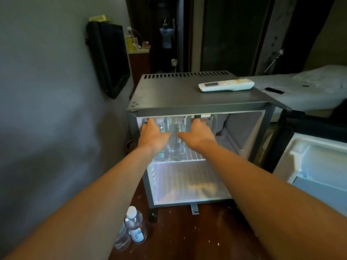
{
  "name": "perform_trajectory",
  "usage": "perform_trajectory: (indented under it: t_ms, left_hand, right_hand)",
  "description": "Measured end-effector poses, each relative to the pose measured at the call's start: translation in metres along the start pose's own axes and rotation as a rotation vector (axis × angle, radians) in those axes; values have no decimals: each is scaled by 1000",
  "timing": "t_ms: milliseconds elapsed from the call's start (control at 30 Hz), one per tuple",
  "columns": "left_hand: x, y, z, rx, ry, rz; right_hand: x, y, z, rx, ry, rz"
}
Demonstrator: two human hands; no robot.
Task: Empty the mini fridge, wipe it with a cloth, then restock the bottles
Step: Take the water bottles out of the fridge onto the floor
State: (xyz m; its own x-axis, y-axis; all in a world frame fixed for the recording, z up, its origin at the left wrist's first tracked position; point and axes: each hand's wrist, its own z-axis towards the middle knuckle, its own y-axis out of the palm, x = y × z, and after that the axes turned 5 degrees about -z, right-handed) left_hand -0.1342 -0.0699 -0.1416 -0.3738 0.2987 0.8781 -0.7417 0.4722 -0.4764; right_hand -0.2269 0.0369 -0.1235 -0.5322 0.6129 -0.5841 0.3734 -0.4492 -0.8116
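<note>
Currently left grip [153, 134] and right grip [197, 135] reach among bottles [176, 147] in the mini fridge [187, 98]; fingertips hidden, hold unclear. Bottles likely full, heavy, slick: grasp mid-body.

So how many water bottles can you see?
4 for sure: one bottle behind the left hand, a middle bottle between both hands on the fridge shelf, two floor bottles. More may hide behind the right hand.
</note>
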Motion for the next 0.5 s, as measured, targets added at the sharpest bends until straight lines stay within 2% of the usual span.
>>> perform_trajectory:
  t_ms: [167,500]
  left_hand:
    - [-2,11,9,31,-5,-44]
    - [-11,27,43,149,-62,-3]
  right_hand:
    - [-6,15,17,-94,-30,19]
    - [-12,19,52,-99,-90,-52]
